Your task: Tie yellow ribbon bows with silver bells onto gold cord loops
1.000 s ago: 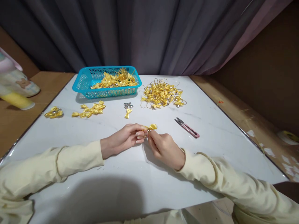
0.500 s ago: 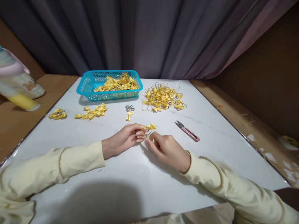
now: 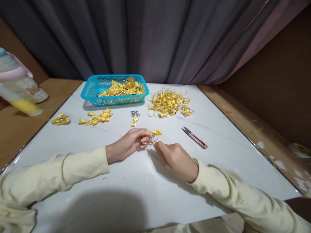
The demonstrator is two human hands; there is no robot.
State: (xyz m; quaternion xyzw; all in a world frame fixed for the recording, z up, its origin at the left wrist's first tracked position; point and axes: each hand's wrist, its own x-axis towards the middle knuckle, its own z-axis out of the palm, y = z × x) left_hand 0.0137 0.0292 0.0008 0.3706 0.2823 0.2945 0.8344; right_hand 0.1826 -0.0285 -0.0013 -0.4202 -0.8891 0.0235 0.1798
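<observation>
My left hand (image 3: 136, 139) pinches a yellow satin bow (image 3: 157, 132) between thumb and fingers, above the table. From the bow a thin gold cord loop (image 3: 156, 140) hangs below my left fingertips, and a small silver bead (image 3: 153, 136) shows by the knot. Just right of the loop, my right hand (image 3: 176, 160) is closed in a pinch, its fingertips beside the cord; what they hold, if anything, is too small to make out. Farther back, a single yellow bow (image 3: 134, 121) lies in front of several silver beads (image 3: 135, 113).
A blue basket (image 3: 114, 97) of bows and beads stands at the back. Right of it is a pile of corded bows (image 3: 168, 102). Loose bows (image 3: 97, 117) and a corded bundle (image 3: 61, 119) lie left. Pink thread snips (image 3: 195, 138) lie right. A bottle (image 3: 21, 84) stands far left.
My right fingertips have drawn slightly down and right from the bow, and the cord loop now shows rounder and more fully. My left hand keeps its hold on the bow.
</observation>
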